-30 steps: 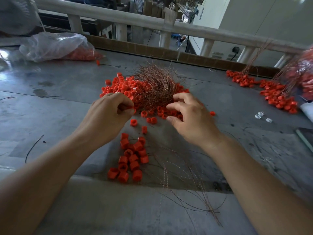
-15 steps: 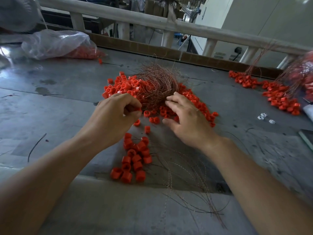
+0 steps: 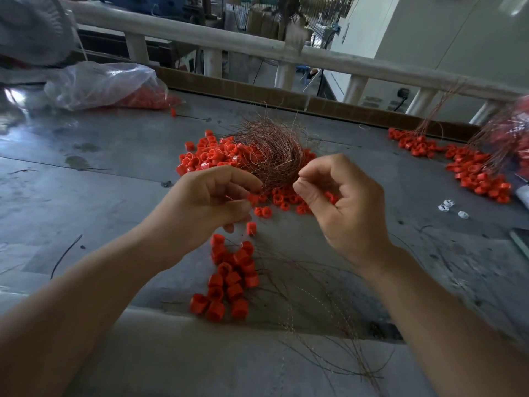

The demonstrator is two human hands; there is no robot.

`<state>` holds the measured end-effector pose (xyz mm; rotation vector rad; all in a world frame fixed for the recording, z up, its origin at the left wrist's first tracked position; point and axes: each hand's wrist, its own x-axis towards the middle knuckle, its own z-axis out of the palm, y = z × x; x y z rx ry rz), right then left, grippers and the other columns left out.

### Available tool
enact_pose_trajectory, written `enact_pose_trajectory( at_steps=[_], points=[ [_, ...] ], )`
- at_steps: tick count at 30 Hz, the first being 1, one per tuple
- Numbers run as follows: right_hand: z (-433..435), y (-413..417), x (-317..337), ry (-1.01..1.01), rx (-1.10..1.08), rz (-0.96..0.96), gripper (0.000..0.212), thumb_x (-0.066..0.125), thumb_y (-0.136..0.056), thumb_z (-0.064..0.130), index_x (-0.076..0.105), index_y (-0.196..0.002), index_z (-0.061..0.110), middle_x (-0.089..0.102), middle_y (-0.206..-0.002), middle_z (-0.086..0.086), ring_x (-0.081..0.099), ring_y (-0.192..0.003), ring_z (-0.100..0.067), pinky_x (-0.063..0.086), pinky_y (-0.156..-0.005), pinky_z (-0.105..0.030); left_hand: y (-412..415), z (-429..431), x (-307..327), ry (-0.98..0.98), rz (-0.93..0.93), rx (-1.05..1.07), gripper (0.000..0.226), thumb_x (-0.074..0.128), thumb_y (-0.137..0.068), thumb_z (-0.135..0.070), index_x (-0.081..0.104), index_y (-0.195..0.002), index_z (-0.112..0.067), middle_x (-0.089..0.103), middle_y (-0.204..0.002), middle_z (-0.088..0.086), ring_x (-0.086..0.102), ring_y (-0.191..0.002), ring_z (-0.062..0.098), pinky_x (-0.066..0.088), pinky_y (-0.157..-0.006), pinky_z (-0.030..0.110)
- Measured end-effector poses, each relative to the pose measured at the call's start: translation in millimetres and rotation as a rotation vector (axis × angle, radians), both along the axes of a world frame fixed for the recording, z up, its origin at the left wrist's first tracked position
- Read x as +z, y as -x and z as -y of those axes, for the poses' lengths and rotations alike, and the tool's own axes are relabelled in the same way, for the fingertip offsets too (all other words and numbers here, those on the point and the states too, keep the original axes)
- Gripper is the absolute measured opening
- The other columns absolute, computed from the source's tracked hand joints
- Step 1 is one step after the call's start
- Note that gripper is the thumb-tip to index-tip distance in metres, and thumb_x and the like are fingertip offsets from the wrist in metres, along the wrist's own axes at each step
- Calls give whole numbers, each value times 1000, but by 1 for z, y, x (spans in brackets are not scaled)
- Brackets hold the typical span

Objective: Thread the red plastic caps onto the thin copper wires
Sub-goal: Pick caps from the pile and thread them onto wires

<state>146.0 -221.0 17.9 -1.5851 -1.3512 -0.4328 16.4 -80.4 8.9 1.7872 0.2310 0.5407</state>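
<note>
A tangle of thin copper wire (image 3: 274,156) lies on a loose pile of red plastic caps (image 3: 211,156) in the middle of the grey table (image 3: 114,173). My left hand (image 3: 206,204) hovers just in front of the pile, thumb and fingers pinched on one red cap (image 3: 253,198). My right hand (image 3: 346,210) is raised beside it, thumb and forefinger pinched at the tangle's near edge, apparently on a single fine wire. Nearer to me sits a cluster of caps (image 3: 229,279) with copper wires (image 3: 303,316) trailing from it toward the table's front edge.
A clear plastic bag (image 3: 106,84) holding more red caps lies at the far left. A second spread of caps with wires (image 3: 472,170) is at the far right, with small white pieces (image 3: 448,206) near it. A pale railing (image 3: 257,47) runs behind the table.
Both hands have lifted off the cap pile. My right hand's fingers, spread flat over the caps before, are now curled into a pinch. My left hand still pinches at the same spot.
</note>
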Motion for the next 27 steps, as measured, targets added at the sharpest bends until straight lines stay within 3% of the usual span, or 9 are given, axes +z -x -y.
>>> enact_pose_trajectory(
  at_steps=[3, 7, 12, 15, 19, 23, 27],
  points=[
    [2, -1, 3, -13, -26, 130, 7, 61, -82, -1, 66, -87, 0, 56, -82, 2, 55, -76, -8, 46, -70, -15, 1, 2, 3, 114, 27, -31, 24, 65, -60, -10, 72, -77, -25, 69, -73, 0, 65, -66, 9, 50, -61, 14],
    [3, 4, 8, 75, -64, 120, 18, 53, -87, 1, 67, -98, 3, 51, -85, 2, 48, -76, -5, 40, -71, -9, 2, 2, 7, 274, 64, -98, 25, 64, -55, -5, 74, -72, -20, 70, -74, 1, 67, -74, 14, 55, -68, 21],
    [5, 13, 11, 97, -52, 75, 9, 57, -84, 6, 66, -85, 4, 47, -81, 7, 45, -66, -1, 37, -65, -7, 4, 1, 10, 411, 100, -160, 24, 65, -57, 2, 74, -73, -14, 71, -77, 8, 70, -74, 17, 53, -62, 19],
    [4, 17, 11, 101, 1, 63, 4, 62, -81, 7, 66, -79, 5, 49, -77, 5, 47, -66, -8, 39, -61, -10, 5, 2, 11, 429, 88, -171, 25, 74, -51, 0, 73, -73, -13, 71, -77, 10, 70, -73, 17, 53, -62, 19],
    [4, 18, 9, 116, 6, 46, 5, 63, -80, 9, 68, -80, 7, 49, -76, 3, 49, -68, -11, 40, -59, -12, 6, 3, 12, 435, 84, -177, 22, 69, -56, 2, 73, -71, -13, 71, -75, 9, 70, -73, 19, 54, -62, 21],
    [4, 19, 8, 116, -3, 47, 7, 64, -80, 7, 70, -84, 7, 50, -76, 4, 49, -68, -8, 41, -61, -10, 7, 4, 12, 388, 67, -163, 32, 74, -48, -5, 75, -77, -19, 71, -74, 3, 69, -68, 14, 55, -61, 20],
    [5, 20, 9, 129, -3, 41, 8, 63, -79, 5, 69, -84, 7, 50, -76, 6, 48, -65, -5, 41, -62, -10, 7, 4, 10, 369, 81, -158, 29, 69, -53, -5, 76, -78, -18, 73, -78, 3, 69, -74, 13, 55, -67, 19]
  ],
)
